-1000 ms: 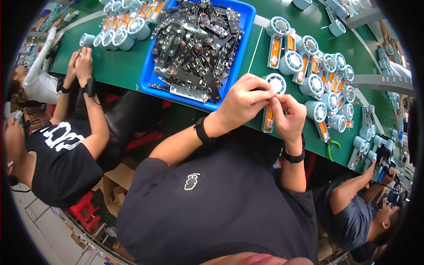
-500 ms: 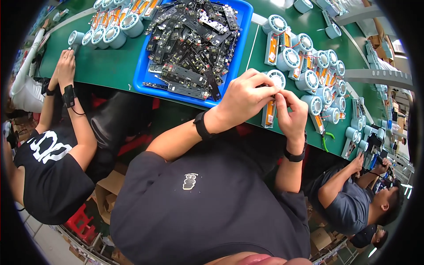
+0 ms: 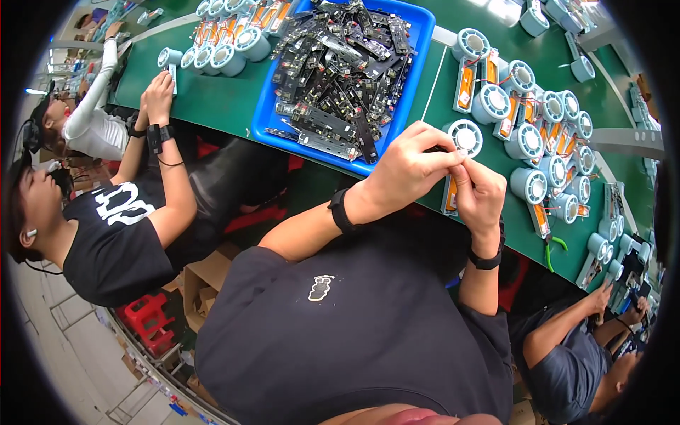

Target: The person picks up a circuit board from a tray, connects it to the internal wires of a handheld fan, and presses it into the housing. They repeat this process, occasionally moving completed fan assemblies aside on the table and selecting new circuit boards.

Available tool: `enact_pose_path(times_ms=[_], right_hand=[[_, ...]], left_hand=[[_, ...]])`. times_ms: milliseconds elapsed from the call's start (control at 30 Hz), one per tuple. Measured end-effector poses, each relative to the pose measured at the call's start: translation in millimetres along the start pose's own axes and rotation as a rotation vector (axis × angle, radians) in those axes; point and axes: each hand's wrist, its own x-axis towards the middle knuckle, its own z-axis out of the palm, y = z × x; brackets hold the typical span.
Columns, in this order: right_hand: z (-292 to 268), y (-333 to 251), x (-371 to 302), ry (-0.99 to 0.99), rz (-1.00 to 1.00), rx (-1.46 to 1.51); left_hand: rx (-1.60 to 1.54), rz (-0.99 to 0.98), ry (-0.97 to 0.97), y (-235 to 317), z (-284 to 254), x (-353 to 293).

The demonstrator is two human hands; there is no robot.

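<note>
We see our left hand (image 3: 407,166) and right hand (image 3: 480,193) brought together over the near edge of the green table (image 3: 212,99), fingertips pinched on a small part between them that is too small to make out. Just beyond them lies a pale blue round fan housing (image 3: 464,137), and an orange strip (image 3: 449,195) rests beneath the hands. Both forearms rise from below, wrists bent inward, with the blue tray (image 3: 273,106) of dark parts off to the left.
</note>
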Motion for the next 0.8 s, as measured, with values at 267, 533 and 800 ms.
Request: enact_pose_path(times_ms=[267, 533, 800], right_hand=[[-22.0, -2.0, -5.9, 0.068, 0.128, 0.124], [-14.8, 24.1, -7.5, 0.002, -0.122, -0.085], [0.2, 13.2, -11.8, 0.117, 0.137, 0.154]], left_hand=[[0.078, -0.096, -0.140, 4.4, -21.2, 10.5], [0.016, -0.084, -0.355, -0.6, -24.5, 12.9], [0.117, -0.163, -0.284, 15.8, -6.9, 1.4]])
